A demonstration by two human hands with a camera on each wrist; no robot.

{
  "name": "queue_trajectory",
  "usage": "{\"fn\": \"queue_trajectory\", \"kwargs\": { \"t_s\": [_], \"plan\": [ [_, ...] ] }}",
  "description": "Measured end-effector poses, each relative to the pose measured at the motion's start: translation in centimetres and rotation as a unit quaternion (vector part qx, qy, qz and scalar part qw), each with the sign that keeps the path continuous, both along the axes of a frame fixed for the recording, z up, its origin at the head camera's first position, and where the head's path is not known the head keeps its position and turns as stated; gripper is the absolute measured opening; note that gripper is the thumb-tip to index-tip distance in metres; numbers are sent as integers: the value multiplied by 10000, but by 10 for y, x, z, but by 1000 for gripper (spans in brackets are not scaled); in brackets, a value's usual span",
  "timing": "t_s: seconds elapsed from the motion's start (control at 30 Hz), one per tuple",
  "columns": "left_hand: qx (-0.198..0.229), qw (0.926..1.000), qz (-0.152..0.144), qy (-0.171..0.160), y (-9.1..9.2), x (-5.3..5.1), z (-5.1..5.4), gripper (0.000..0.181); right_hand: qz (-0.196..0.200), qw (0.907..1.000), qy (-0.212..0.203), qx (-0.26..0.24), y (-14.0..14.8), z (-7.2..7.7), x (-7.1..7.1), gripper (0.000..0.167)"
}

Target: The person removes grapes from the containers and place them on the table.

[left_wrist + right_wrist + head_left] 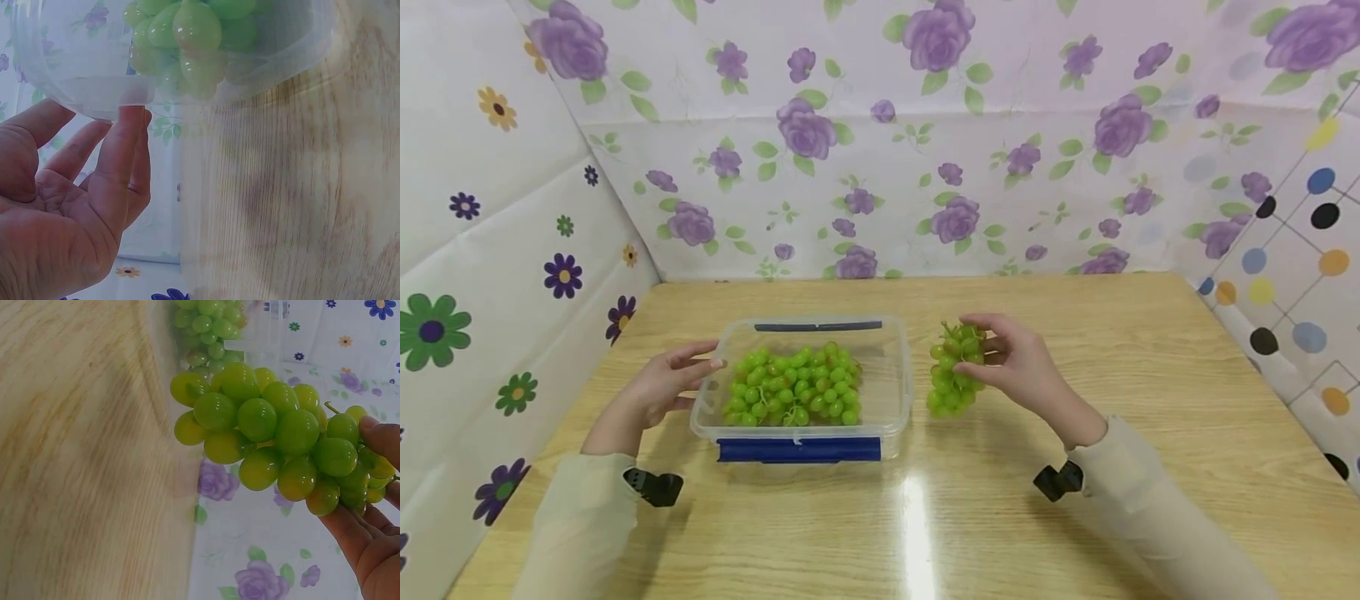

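A clear plastic box (895, 375) with a blue latch on its near side holds green grapes (797, 387). My left hand (662, 387) touches the box's left edge with fingers fairly straight; the left wrist view shows the fingertips against the wall of the box (106, 94). To the right of the box, my right hand (1018, 367) grips a separate bunch of green grapes (951, 379) between thumb and fingers. In the right wrist view the bunch (275, 425) hangs out from the right hand (375, 531), with the box behind it.
The wooden table (820, 533) reaches back to a flower-patterned cloth (880, 192). Patterned cloths also stand along the left and right sides. Dark wrist cameras (658, 487) sit on both sleeves.
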State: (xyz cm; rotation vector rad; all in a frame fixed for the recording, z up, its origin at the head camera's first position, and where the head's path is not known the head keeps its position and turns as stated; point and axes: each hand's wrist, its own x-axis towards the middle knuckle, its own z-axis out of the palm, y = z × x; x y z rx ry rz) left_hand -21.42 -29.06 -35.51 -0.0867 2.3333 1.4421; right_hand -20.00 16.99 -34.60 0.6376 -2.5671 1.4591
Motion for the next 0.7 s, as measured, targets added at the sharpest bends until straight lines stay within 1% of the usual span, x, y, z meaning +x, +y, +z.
{"fn": "queue_trajectory", "kwargs": {
  "t_s": [0.2,0.33,0.43,0.7],
  "plan": [
    [-56,10000,60,2,0,-2,3,74,-6,9999,-32,146,3,-4,1,57],
    [-78,9999,96,28,-1,-3,3,76,-57,9995,-190,240,4,-8,1,57],
    [-65,9999,114,29,-1,-3,3,75,-95,9990,-324,285,4,-11,0,57],
    [-99,9999,122,-15,2,2,1,71,-177,9980,-397,464,9,-24,-4,58]
  ]
}}
